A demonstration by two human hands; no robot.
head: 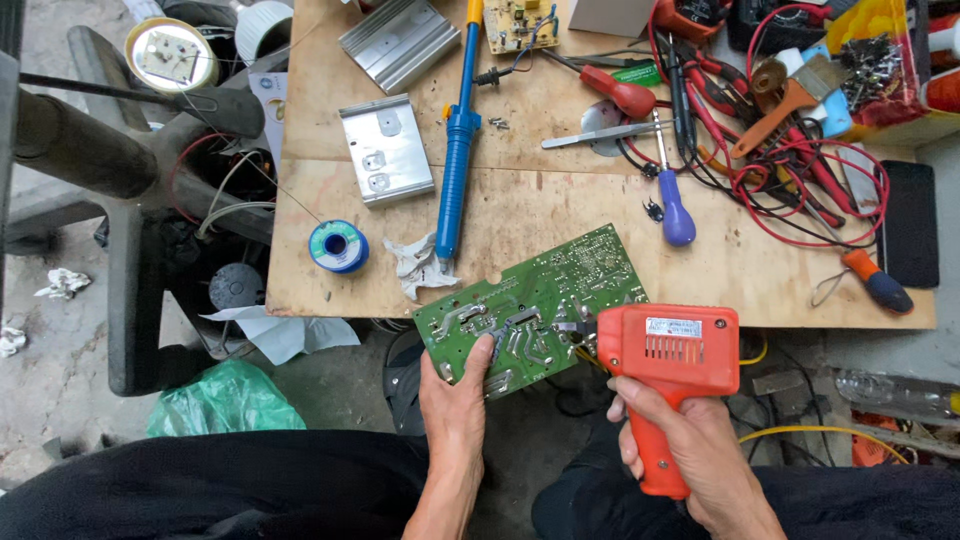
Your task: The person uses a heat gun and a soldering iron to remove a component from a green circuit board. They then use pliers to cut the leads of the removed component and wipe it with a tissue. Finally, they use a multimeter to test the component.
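My left hand [455, 395] grips the near edge of a green circuit board [560, 290], solder side up, held just off the front edge of the plywood table [560, 215]. My right hand [680, 430] is closed around the handle of an orange soldering gun [670, 355]. The gun's tip touches the board near its right middle.
On the table lie a blue desoldering pump [457, 150], a solder spool [338, 246], crumpled tissue [415, 265], two metal heatsinks [385, 150], screwdrivers [675, 205], tweezers [600, 135], a small circuit board [520, 22], a brush and red leads [800, 170]. A green bag [225, 400] lies on the floor at left.
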